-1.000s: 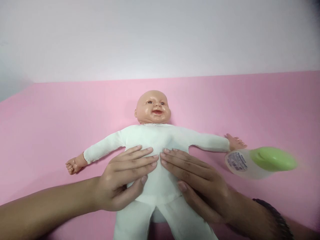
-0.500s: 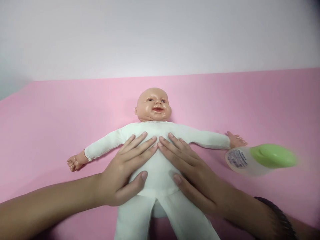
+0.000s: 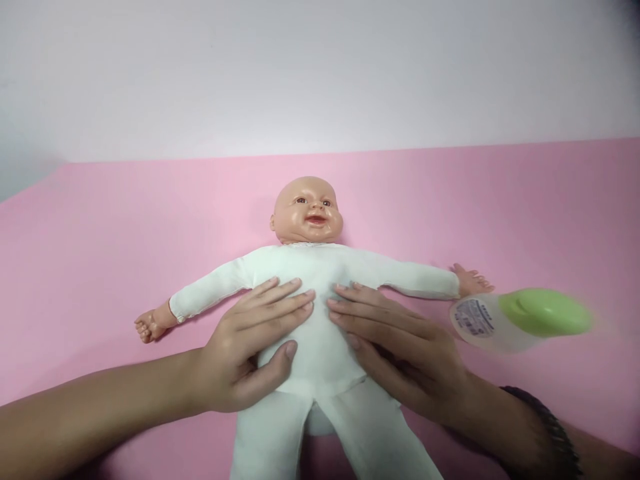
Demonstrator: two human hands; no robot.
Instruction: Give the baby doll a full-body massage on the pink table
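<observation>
A baby doll with a hard plastic head and a white cloth body lies face up, its arms stretched to both sides. My left hand rests flat on the left side of its torso, fingers extended and thumb apart. On the other side of the torso my right hand has its fingers stretched out too, tips near the middle of the chest. Whether its palm touches the cloth I cannot tell. Neither hand holds anything. A dark braided band circles my right wrist.
The doll lies on a pink surface that meets a pale wall at the back. Close to the doll's hand on the right stands a clear bottle with a label and a light green top.
My right hand has turned and shifted slightly right, its fingertips lower on the chest. The left fingertips have slid down a little. Doll and bottle stay in place.
</observation>
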